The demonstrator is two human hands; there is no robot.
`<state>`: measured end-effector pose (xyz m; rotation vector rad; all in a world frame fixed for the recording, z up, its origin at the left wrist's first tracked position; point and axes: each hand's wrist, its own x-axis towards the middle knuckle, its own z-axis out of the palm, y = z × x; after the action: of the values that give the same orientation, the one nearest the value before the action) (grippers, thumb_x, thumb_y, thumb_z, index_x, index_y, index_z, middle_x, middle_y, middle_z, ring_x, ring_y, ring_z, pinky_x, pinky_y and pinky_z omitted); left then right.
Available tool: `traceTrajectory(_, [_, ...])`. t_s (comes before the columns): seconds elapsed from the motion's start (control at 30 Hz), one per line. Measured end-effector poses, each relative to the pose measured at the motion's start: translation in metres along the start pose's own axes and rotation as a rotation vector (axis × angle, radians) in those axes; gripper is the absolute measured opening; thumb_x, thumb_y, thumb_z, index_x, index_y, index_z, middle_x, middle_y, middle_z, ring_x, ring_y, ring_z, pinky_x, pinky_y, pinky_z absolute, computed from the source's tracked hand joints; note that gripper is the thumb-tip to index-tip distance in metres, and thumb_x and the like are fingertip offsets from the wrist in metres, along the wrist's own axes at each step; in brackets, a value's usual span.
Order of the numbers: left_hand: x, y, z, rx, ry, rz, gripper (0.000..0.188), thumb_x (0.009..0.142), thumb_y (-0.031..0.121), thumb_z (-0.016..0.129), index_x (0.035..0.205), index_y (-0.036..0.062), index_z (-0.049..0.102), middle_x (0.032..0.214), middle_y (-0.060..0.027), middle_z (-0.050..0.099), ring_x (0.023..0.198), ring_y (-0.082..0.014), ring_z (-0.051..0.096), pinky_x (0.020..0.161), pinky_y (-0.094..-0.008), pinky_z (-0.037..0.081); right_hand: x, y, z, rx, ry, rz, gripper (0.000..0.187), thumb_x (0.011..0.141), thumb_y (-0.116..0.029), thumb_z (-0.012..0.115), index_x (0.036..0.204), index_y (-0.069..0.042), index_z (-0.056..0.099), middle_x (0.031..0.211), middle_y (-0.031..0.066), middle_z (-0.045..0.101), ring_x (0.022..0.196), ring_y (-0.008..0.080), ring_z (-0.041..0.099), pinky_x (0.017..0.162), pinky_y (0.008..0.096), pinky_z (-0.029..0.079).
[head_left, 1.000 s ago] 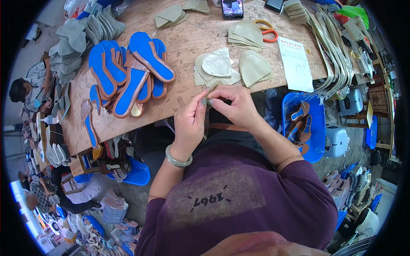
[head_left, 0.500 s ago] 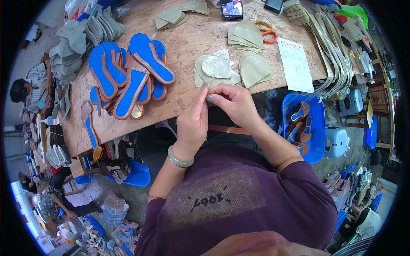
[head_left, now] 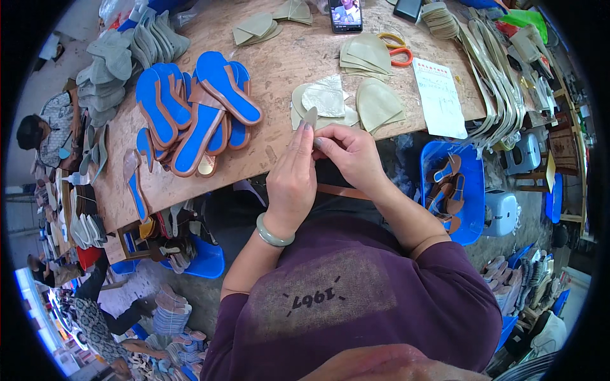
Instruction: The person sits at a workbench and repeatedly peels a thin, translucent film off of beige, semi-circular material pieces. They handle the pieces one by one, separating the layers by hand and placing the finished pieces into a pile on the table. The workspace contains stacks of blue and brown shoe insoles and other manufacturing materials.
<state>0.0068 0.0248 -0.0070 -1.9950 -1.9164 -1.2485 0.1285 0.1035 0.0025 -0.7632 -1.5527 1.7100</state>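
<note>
Small beige piece (head_left: 311,115): pointed tip shows above L fingertips, near the front edge of the wooden table (head_left: 276,82); lower part hidden by fingers. L hand (head_left: 291,181): fingers extended & together, gripping the piece; pale bangle (head_left: 271,240) at wrist. R hand (head_left: 352,159): just beside L fingertips, fingers curled, thumb tip drawn in to index; can't tell whether it, too, grips the piece.

Immed. beyond the hands: crinkled silvery sheet (head_left: 323,95) lying on beige cut pieces; to its R, a fanned stack of rounded beige pieces (head_left: 379,103), w/ a similar stack (head_left: 365,54) behind. Next to the latter, scissors w/ orange & yellow handles (head_left: 401,56); nearer, a white paper sheet (head_left: 440,98). Far side: phone (head_left: 346,16), screen lit.

L half of table: overlapping heap of blue soles w/ brown edging (head_left: 216,89); past it, grey shaped pads (head_left: 105,70), stacked. R end: bundle of long pale strips (head_left: 492,89).

Off table, R: blue tub (head_left: 470,213) on floor, containing brown sandals (head_left: 448,190). Bkgd, far L: person in patterned top (head_left: 54,136); lower L, another person in dark patterned clothing (head_left: 95,324).
</note>
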Motion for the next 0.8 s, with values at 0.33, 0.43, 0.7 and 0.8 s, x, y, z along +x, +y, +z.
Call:
traceTrajectory(0.33, [0.0, 0.007, -0.009, -0.226, -0.076, -0.229, 0.032, 0.09, 0.0, 0.057, 0.122, -0.0027, 0.059, 0.111, -0.0197, 0.066, 0.092, -0.0263, 0.068, 0.078, -0.0323, 0.055, 0.005, 0.006, -0.002, -0.11, -0.008, -0.125, 0.011, 0.087, -0.003, 0.061, 0.093, 0.004, 0.066, 0.084, 0.0079, 0.067, 0.075, 0.0112, 0.065, 0.066, 0.0249, 0.053])
traceTrajectory(0.43, [-0.002, 0.001, -0.008, -0.612, -0.022, -0.46, 0.022, 0.095, 0.006, 0.055, 0.114, -0.0021, 0.063, 0.106, -0.013, 0.067, 0.088, -0.0161, 0.065, 0.077, -0.0277, 0.053, 0.006, 0.006, -0.004, -0.258, -0.038, -0.244, 0.009, 0.084, -0.003, 0.062, 0.09, 0.004, 0.065, 0.081, 0.0067, 0.066, 0.07, 0.0097, 0.062, 0.062, 0.0246, 0.049])
traceTrajectory(0.7, [0.002, 0.001, -0.007, -1.001, 0.057, -0.661, 0.022, 0.099, 0.014, 0.055, 0.114, -0.0022, 0.06, 0.095, -0.0008, 0.063, 0.086, -0.0044, 0.056, 0.076, -0.0183, 0.045, 0.001, -0.003, -0.01, -0.223, -0.114, -0.202, 0.006, 0.083, -0.001, 0.062, 0.086, 0.003, 0.064, 0.078, 0.0047, 0.063, 0.069, 0.0106, 0.06, 0.063, 0.0236, 0.047])
traceTrajectory(0.8, [0.002, -0.002, -0.004, -1.146, 0.034, -0.714, 0.025, 0.099, 0.015, 0.054, 0.116, -0.0026, 0.059, 0.096, -0.0039, 0.065, 0.085, -0.0073, 0.059, 0.078, -0.0223, 0.048, -0.002, 0.0, -0.015, -0.047, -0.114, -0.115, 0.006, 0.082, -0.001, 0.061, 0.087, 0.002, 0.064, 0.078, 0.005, 0.063, 0.07, 0.0109, 0.06, 0.063, 0.0234, 0.046])
